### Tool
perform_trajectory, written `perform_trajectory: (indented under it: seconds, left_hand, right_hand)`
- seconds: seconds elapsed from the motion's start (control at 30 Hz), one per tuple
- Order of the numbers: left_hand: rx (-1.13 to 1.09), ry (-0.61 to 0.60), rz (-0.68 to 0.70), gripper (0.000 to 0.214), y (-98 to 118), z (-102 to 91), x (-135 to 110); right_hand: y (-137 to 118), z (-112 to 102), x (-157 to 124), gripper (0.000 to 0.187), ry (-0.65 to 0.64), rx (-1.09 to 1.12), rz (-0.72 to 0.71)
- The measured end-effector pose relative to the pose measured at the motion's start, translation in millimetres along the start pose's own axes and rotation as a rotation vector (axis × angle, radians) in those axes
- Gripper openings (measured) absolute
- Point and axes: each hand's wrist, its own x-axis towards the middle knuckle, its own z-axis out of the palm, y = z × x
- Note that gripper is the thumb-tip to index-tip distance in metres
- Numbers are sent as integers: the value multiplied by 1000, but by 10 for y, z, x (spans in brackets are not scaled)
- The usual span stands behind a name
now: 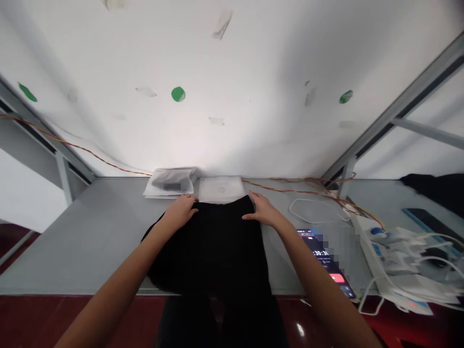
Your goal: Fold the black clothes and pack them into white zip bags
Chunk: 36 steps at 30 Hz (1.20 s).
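A black garment (217, 241), seemingly trousers, lies spread on the grey table with its straight top edge away from me. Its lower part reaches the table's front edge, where it blends with dark shapes below. My left hand (181, 211) rests at the garment's upper left corner, fingers at the top edge and thumb apart from them on the cloth. At the upper right corner is my right hand (264, 209), with fingers stretched along the side and thumb spread inward on the fabric. Neither hand lifts the cloth. Any fold under the fingers is hidden.
Behind the garment lie a clear-windowed white pouch (170, 182) and a flat white packet (221, 189) by the wall. A lit phone (322, 258) is beside my right forearm. Power strips with plugs and white cables (402, 261) crowd the right. Red-yellow wires (286, 190) run along the back.
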Motion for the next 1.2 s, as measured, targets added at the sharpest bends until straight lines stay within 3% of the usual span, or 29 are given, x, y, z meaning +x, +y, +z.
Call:
perform_trajectory:
  seconds: [0.1, 0.2, 0.3, 0.4, 0.47, 0.6, 0.7, 0.77, 1.0, 1.1, 1.2]
  left_hand:
    - [-4, 3, -1, 13, 23, -188, -42]
    - [-38, 8, 13, 9, 78, -331, -122]
    - [-76, -11, 50, 8, 138, -390, -265]
    - [-71, -35, 99, 10, 157, -368, -527]
    - [-21, -21, 160, 13, 129, -321, -788]
    - [47, 31, 284, 41, 5, -216, -1444]
    - [58, -13, 332, 61, -77, -149, -1874]
    - [85, -28, 328, 65, -98, -104, -2055]
    - [32, 7, 312, 57, -8, -26, -2219]
    - [-85, 40, 252, 43, 60, -65, -2189]
    - [-176, 88, 100, 31, 126, -88, -2043]
  right_hand:
    - [-51, -113, 168, 104, -48, 53, -41]
    - [-137, -176, 166, 61, -35, 81, -45]
    - [-226, -198, -73, 25, 52, 92, -80]
    - [-269, -147, -572, 13, 178, 9, -271]
    - [-276, -67, -986, 13, 108, -143, -401]
    - [-325, 112, -1704, 38, 114, -351, -449]
    - [-365, 200, -1970, 60, -9, -294, -582]
    - [-327, 225, -2021, 64, -93, -258, -635]
    - [-2, 86, -1996, 41, -158, -192, -564]
    - [-82, -11, -1997, 31, -133, -74, -466]
    - [-233, -40, -1874, 29, -83, 57, -246]
